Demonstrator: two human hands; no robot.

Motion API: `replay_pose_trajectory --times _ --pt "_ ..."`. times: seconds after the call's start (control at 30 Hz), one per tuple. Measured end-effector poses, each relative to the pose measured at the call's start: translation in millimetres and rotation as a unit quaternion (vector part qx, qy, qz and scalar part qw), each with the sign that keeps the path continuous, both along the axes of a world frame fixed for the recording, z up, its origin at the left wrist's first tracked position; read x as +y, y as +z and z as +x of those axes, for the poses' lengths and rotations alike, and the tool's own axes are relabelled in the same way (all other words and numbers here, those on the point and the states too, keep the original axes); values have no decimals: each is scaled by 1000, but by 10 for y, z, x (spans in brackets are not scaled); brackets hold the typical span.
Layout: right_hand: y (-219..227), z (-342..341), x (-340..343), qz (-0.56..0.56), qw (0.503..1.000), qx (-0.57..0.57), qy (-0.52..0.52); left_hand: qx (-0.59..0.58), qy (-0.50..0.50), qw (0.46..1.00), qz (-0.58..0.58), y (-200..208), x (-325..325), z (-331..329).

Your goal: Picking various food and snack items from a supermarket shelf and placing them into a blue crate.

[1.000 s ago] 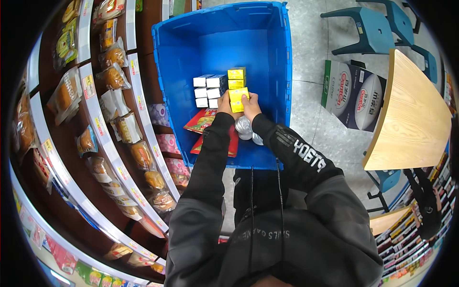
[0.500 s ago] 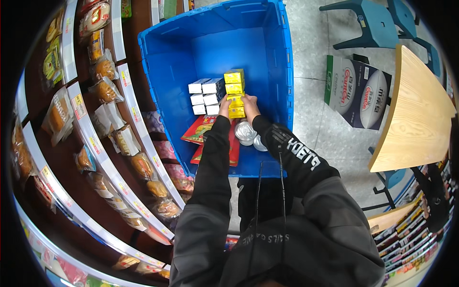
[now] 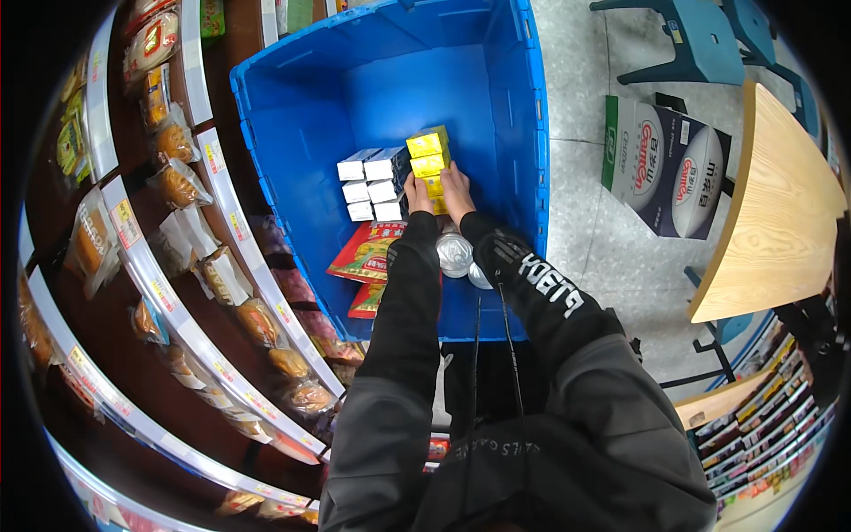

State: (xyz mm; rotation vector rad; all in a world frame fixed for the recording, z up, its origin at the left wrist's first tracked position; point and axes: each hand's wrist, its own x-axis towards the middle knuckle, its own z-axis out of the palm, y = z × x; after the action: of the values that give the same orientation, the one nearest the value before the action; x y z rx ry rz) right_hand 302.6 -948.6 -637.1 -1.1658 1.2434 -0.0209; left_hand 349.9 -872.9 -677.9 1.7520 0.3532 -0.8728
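Both my hands are inside a deep blue plastic crate (image 3: pixel 403 84), at a column of small yellow boxes (image 3: pixel 428 165). My left hand (image 3: pixel 417 194) presses on the column's left side, its fingers curled against the nearer boxes. From the right, my right hand (image 3: pixel 456 192) grips the same boxes, with its fingers along their side. The palms and sleeves partly hide the nearest boxes. Directly left of the column sit several white-ended boxes (image 3: pixel 384 190) in rows. Red packets (image 3: pixel 361 253) lie nearer to me, partly under my left forearm. Silver-topped cans (image 3: pixel 455 254) stand beside my right sleeve.
Shelves with wrapped bread (image 3: pixel 180 183) run close along the crate's left side. To the right are a dark printed carton (image 3: pixel 660 168), a wooden tabletop (image 3: pixel 776 213) and teal stools (image 3: pixel 696 44). Another person in dark clothing (image 3: pixel 811 341) is at the far right.
The column of yellow boxes now leans slightly, its far end shifted left. My hands have stayed on it, the right one reaching a little farther along. The view has shifted slightly.
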Motion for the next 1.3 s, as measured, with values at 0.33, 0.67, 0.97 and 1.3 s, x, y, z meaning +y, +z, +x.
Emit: replay_pose_trajectory --times 0.33,0.67,0.97,1.3 --pt "-104 -9 -50 15 999 -28 3 -38 -72 997 -2 118 -188 57" --pt "-131 15 -93 -14 1000 3 17 -46 -79 996 12 48 -263 82" --pt "-189 -29 -83 54 997 -20 -47 -141 -112 962 208 195 -213 27" --pt "367 -244 -116 -182 966 -60 173 -417 -28 890 181 978 -186 -603"
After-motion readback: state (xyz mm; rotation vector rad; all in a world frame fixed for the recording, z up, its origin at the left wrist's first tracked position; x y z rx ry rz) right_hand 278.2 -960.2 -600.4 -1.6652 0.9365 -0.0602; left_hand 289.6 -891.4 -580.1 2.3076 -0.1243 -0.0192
